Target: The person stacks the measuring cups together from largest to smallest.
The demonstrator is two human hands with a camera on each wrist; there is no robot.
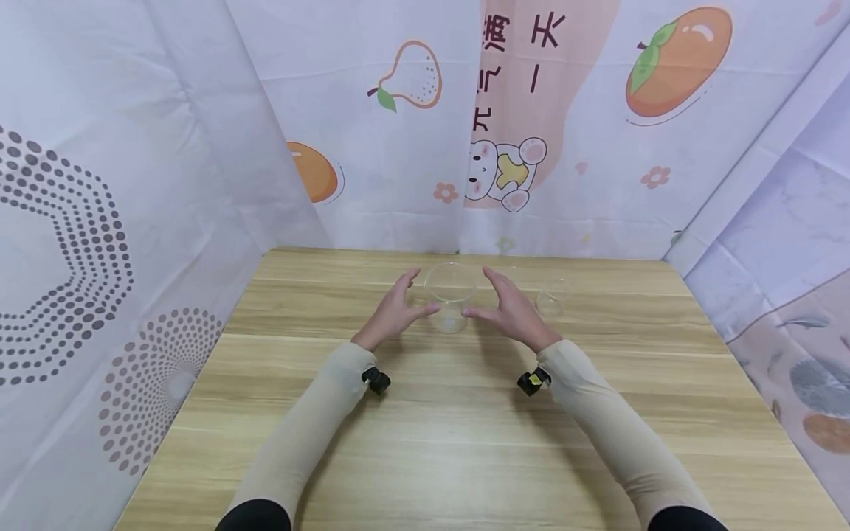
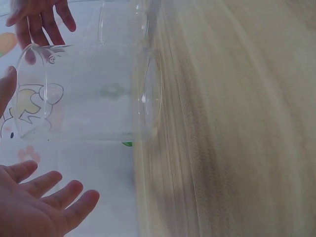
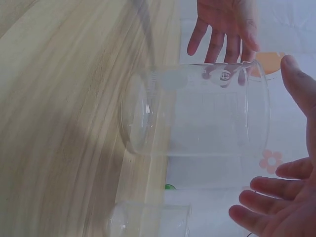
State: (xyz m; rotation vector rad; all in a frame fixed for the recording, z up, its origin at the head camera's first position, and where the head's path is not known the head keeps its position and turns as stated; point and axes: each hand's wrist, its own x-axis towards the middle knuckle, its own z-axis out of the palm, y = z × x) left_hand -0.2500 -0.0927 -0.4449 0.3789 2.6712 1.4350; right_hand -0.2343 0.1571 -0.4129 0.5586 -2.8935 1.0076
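Observation:
A large clear glass beaker [image 1: 450,318] stands upright on the wooden table near its far edge. My left hand [image 1: 392,317] is at the beaker's left side, fingers spread and thumb pointing toward the glass. On the other side, my right hand [image 1: 514,316] mirrors it, with its fingers apart. In the left wrist view a gap shows between the left fingers [image 2: 74,197] and the beaker wall [image 2: 94,94]. The right wrist view likewise shows the right fingers [image 3: 269,195] off the glass, which bears small white printing.
A smaller clear glass beaker [image 1: 551,299] stands to the right, beyond my right hand. Printed white curtains [image 1: 372,221] hang behind the wooden table [image 1: 445,428] and along both sides.

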